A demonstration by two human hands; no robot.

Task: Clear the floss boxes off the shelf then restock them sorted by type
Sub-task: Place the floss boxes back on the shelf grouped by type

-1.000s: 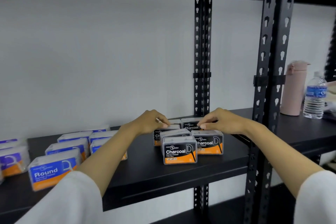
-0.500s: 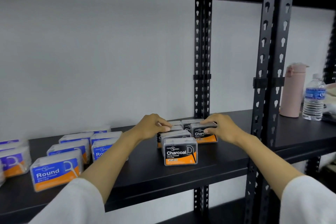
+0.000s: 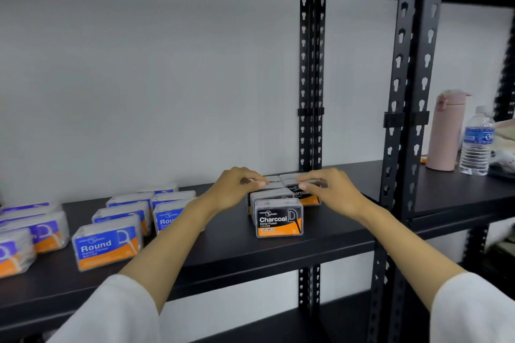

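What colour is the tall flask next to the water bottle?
Pale pink. The flask shows in the head view, right of the shelf post.

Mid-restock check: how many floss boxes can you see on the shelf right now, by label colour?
Black Charcoal boxes: about 6 (left hand and right hand hide some)
Blue Round boxes: 6
Purple boxes: at least 3, cut off by the frame edge
Total: about 15

A pink insulated flask (image 3: 445, 131) stands on the neighbouring black shelf (image 3: 457, 189) — just beside it, a clear water bottle (image 3: 477, 142) with a blue label. Behind both runs a white wall (image 3: 145, 81).
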